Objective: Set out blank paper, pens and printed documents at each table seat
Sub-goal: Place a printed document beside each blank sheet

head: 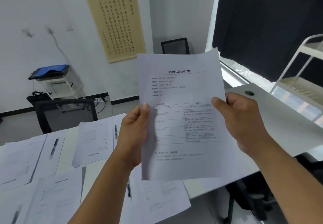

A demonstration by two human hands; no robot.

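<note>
L hand (134, 127) & R hand (244, 122) each pinched a side edge of the white printed A4 document (180, 115), held upright in air above the white table (272, 119). Risk: sheet curled at top, loose pinch could drop it onto laid-out paper sets (94, 140) w/ black pens (54, 147), scattering them. Small print blurred; sheet count unclear; near seats cut off.

Just one view here, a wide-angle cam sitting on the person's head, looking forward and down over the white table (272, 119). It's sitting close enough that both forearms are filling the lower frame, while farther off it's catching the wall scroll (113, 19) and the dark curtain (269, 23) on the right.
</note>
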